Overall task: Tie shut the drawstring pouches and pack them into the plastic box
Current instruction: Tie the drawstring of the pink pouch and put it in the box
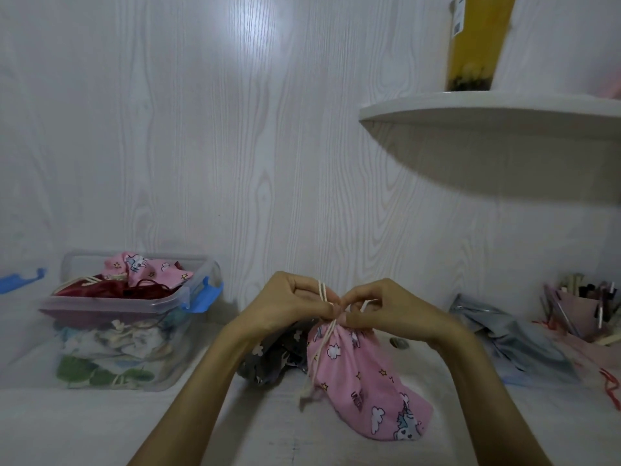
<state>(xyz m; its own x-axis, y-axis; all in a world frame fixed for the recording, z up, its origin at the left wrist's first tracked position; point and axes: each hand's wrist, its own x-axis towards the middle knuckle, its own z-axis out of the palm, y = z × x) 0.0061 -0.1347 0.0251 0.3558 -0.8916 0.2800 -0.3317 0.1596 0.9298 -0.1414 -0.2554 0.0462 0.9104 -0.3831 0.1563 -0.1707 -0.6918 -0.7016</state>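
Centrally, a pink unicorn-print pouch lay on the white tabletop, its gathered neck lifted between both hands. Left hand and right hand each pinched the cream drawstring at the neck, fingers curled; loose cord ends trailed down the fabric. Just behind lay a grey printed pouch. Well to the left stood the clear plastic box with blue clips, heaped with pouches.
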